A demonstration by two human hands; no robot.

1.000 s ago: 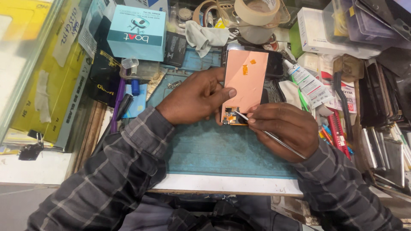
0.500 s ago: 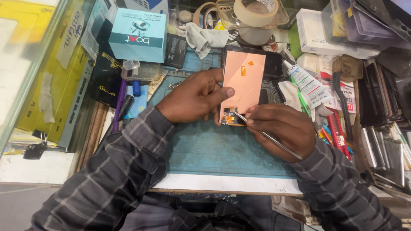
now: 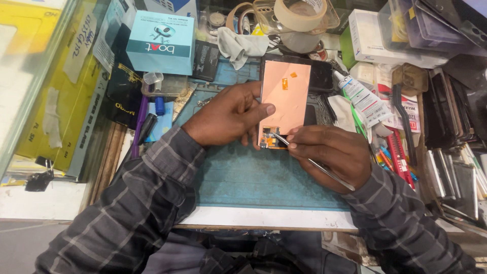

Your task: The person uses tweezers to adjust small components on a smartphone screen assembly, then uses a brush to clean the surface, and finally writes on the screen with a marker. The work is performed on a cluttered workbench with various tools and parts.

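A phone display panel [image 3: 285,96] with a copper-coloured back lies face down on the blue work mat [image 3: 264,177]. My left hand [image 3: 228,115] holds its left edge, thumb on the copper foil. My right hand [image 3: 332,155] grips thin metal tweezers [image 3: 309,161], whose tip touches the small connector area at the panel's lower left corner. Both forearms wear a dark checked shirt.
A light blue box [image 3: 161,41] stands at the back left, with a roll of tape [image 3: 299,14], a grey cloth [image 3: 242,44] and a glue tube [image 3: 361,97] around the mat. Stacks of phone parts [image 3: 451,167] crowd the right side. A glass case [image 3: 35,76] borders the left.
The tweezers' tip has shifted slightly at the panel's lower corner; both hands stay in nearly the same place.
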